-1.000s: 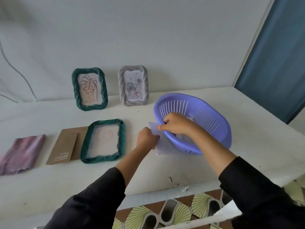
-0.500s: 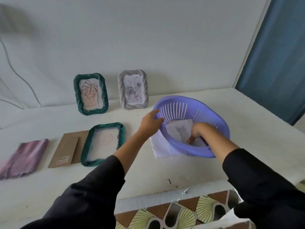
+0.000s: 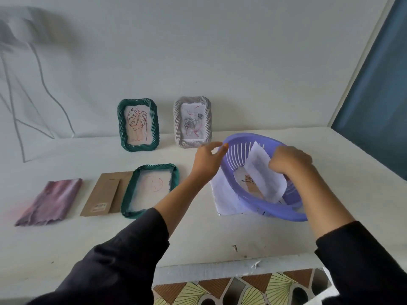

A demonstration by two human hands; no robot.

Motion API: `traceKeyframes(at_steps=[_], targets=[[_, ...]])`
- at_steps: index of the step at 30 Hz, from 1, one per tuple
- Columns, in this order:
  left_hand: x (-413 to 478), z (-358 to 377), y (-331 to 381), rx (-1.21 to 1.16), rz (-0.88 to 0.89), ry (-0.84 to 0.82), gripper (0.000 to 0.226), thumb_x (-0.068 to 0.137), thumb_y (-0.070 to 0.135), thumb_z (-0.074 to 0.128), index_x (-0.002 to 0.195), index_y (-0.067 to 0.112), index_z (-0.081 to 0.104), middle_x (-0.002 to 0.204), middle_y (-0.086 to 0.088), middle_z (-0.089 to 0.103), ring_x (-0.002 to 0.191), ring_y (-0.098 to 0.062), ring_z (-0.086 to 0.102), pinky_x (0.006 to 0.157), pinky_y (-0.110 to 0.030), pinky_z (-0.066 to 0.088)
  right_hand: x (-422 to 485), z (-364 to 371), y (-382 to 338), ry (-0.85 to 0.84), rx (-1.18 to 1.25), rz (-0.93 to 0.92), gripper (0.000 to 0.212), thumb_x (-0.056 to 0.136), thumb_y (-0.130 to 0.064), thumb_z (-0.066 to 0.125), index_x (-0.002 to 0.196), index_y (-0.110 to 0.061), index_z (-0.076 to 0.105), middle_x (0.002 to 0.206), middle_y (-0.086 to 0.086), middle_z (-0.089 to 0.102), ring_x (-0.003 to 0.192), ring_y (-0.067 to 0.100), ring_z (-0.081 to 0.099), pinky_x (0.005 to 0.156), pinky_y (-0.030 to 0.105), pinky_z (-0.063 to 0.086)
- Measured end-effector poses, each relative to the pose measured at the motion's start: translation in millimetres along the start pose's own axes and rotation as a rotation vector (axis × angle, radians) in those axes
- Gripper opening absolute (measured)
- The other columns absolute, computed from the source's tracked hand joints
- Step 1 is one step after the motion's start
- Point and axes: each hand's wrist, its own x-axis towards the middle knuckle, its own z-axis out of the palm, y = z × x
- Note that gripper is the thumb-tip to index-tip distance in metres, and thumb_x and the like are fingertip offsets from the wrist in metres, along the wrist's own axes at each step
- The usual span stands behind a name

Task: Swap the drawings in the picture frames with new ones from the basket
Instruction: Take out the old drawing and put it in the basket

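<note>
Worktop [image 3: 66, 243]: white surface set against a pale wall.

Basket [image 3: 264, 213]: purple, slotted, on the right half of the worktop, tilted with its far rim raised. It rests partly on a white sheet [image 3: 224, 199] lying flat beneath its left edge.

Left hand [image 3: 206, 162]: at the basket's far-left rim, fingers curled around the rim edge, thumb raised; it grips the rim.

Right hand [image 3: 290, 159]: inside the basket from the right, closed on the upper edge of a white paper [image 3: 262, 172], which stands tilted against the basket's interior. Under that paper, another drawing [image 3: 248, 180] with dark and orange lines lies on the basket floor, partly hidden.

Green frame, standing [image 3: 138, 125]: upright against the wall at the far side, holding a leaf drawing.

Grey frame [image 3: 192, 122]: upright just to the right of the standing green one, holding a drawing with swirls and red marks.

Green frame, lying [image 3: 149, 190]: flat on the worktop, nearer than the standing pair and left of the left forearm. A faint red circular drawing shows within it.

Brown backing board [image 3: 103, 194]: flat, touching the lying frame's left side and partly under it.

Purple cloth [image 3: 50, 201]: folded, at the far left, apart from the board.

Both sleeves are dark.
</note>
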Motion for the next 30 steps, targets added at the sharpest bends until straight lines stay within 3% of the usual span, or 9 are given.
traceKeyframes(at_steps=[2, 5, 9, 11, 15, 20, 24, 28, 30], targets=[[-6.3, -10.9, 12.0, -0.198, -0.015, -0.066, 0.031, 0.094, 0.042, 0.046, 0.101, 0.016, 0.062, 0.094, -0.004, 0.058, 0.084, -0.019, 0.054, 0.077, -0.027, 0.041, -26.3, -23.5, -19.0, 0.202, 0.117, -0.120, 0.021, 0.092, -0.022, 0.045, 0.102, -0.008, 0.055, 0.118, 0.015, 0.058, 0.103, 0.033, 0.056, 0.080, 0.033, 0.041], [-11.4, -29.5, 20.3, -0.497, -0.165, -0.231, 0.043, 0.095, 0.049, 0.039, 0.110, 0.014, 0.059, 0.091, -0.003, 0.062, 0.078, -0.017, 0.061, 0.073, -0.025, 0.051, -59.7, -32.5, -63.0, 0.377, 0.114, -0.322, 0.018, 0.090, -0.021, 0.047, 0.095, -0.009, 0.059, 0.110, 0.017, 0.062, 0.100, 0.037, 0.058, 0.074, 0.033, 0.038], [-7.9, -60.5, -4.3, -0.577, -0.242, -0.149, 0.031, 0.097, 0.015, 0.040, 0.068, 0.009, 0.051, 0.038, 0.008, 0.050, 0.037, -0.005, 0.047, 0.041, -0.012, 0.039, -69.2, -1.9, -129.0, 0.345, 0.043, -0.528, 0.027, 0.091, -0.018, 0.044, 0.111, -0.008, 0.060, 0.115, 0.014, 0.063, 0.108, 0.034, 0.058, 0.082, 0.033, 0.042], [-7.3, -82.7, -25.5, -0.520, -0.319, -0.044, 0.034, 0.092, -0.001, 0.041, 0.059, 0.009, 0.045, 0.032, 0.006, 0.046, 0.041, -0.013, 0.043, 0.044, -0.016, 0.033, -59.5, 16.3, -150.5, 0.269, 0.075, -0.596, 0.031, 0.093, -0.026, 0.042, 0.110, -0.008, 0.062, 0.116, 0.015, 0.060, 0.110, 0.034, 0.056, 0.079, 0.032, 0.038], [-3.7, -128.0, -70.6, -0.391, -0.446, -0.005, 0.021, 0.093, 0.003, 0.045, 0.102, -0.007, 0.060, 0.086, -0.016, 0.063, 0.080, -0.028, 0.060, 0.075, -0.038, 0.052, -22.9, 57.5, -174.0, 0.066, 0.442, -0.515, 0.040, 0.094, -0.041, 0.041, 0.120, -0.015, 0.055, 0.127, 0.016, 0.049, 0.118, 0.033, 0.049, 0.091, 0.037, 0.043], [-7.1, -148.5, -108.1, -0.304, -0.523, -0.093, 0.024, 0.095, 0.008, 0.044, 0.108, -0.008, 0.055, 0.103, -0.020, 0.058, 0.096, -0.034, 0.057, 0.090, -0.046, 0.050, -5.2, 106.5, -193.5, -0.234, 0.978, -0.191, 0.049, 0.083, -0.008, 0.063, 0.128, -0.009, 0.044, 0.104, 0.017, 0.060, 0.067, 0.023, 0.056, 0.055, 0.027, 0.045], [-4.8, -156.3, -130.4, 0.119, -0.416, 0.001, 0.022, 0.091, 0.023, 0.055, 0.075, 0.009, 0.053, 0.072, -0.003, 0.051, 0.063, -0.016, 0.049, 0.056, -0.024, 0.041, -4.0, 125.0, -206.0, -0.090, 0.857, -0.163, 0.038, 0.076, -0.006, 0.068, 0.112, -0.008, 0.056, 0.108, 0.016, 0.064, 0.088, 0.029, 0.062, 0.072, 0.029, 0.049], [-6.0, -167.5, -142.5, 0.324, -0.390, 0.041, 0.047, 0.088, 0.027, 0.059, 0.129, 0.008, 0.046, 0.125, -0.014, 0.047, 0.116, -0.031, 0.048, 0.098, -0.038, 0.044, -6.8, 125.7, -209.5, -0.016, 0.735, -0.259, 0.027, 0.076, -0.008, 0.071, 0.102, -0.003, 0.066, 0.100, 0.015, 0.068, 0.096, 0.029, 0.062, 0.072, 0.022, 0.040], [-7.6, -168.8, -145.1, 0.358, -0.390, -0.036, 0.049, 0.086, 0.025, 0.061, 0.129, 0.007, 0.047, 0.124, -0.014, 0.051, 0.112, -0.030, 0.051, 0.096, -0.038, 0.047, -8.6, 126.9, -210.6, 0.007, 0.679, -0.293, 0.028, 0.076, -0.008, 0.071, 0.103, -0.003, 0.066, 0.099, 0.015, 0.069, 0.095, 0.029, 0.063, 0.074, 0.022, 0.042]])
